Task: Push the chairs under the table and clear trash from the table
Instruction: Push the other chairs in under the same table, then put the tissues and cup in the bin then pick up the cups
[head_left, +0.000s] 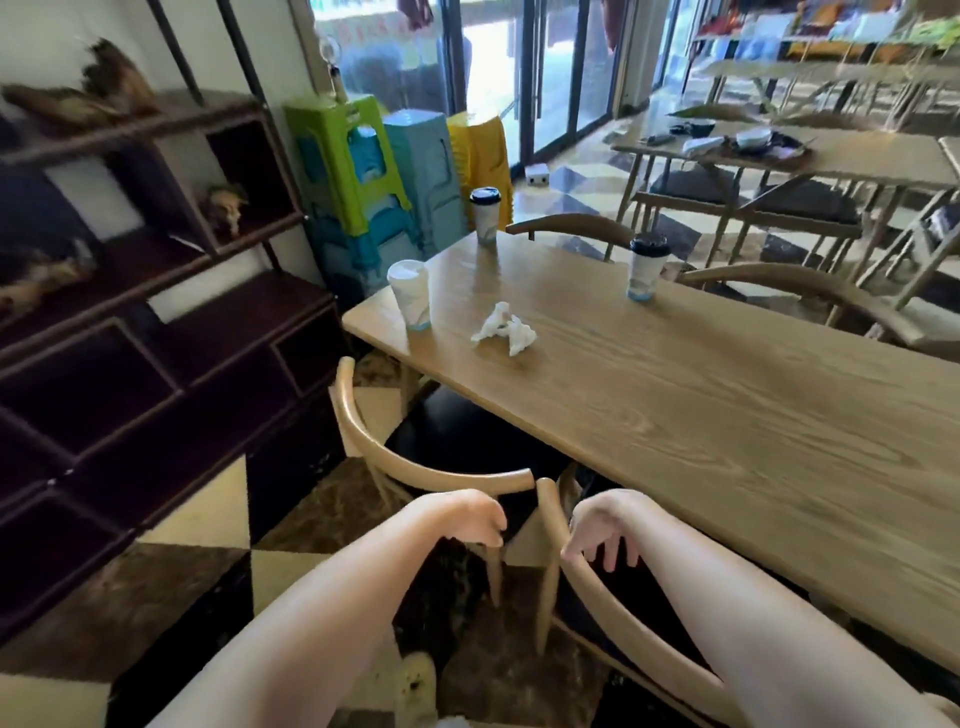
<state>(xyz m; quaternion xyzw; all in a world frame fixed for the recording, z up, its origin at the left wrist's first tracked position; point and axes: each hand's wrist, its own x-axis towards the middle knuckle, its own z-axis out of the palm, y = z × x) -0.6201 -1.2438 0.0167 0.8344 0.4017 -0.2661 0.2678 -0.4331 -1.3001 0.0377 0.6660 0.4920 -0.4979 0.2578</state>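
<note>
two hands sit low in the frame: the left hand (475, 517) curls over the back rail of the left chair (374, 447), the right hand (605, 527) hangs with fingers loosely bent just beside the rail of the right chair (587, 582), touching or not i cannot tell. both chairs stand partly under the counter (727, 415). on it, centre frame, lie a crumpled napkin (504, 328) and three cups (410, 293).

Two bare forearms, no sleeves, watch or rings showing; left hand (475, 519) and right hand (602, 525) gloveless, fingers (613, 556) unadorned.
</note>
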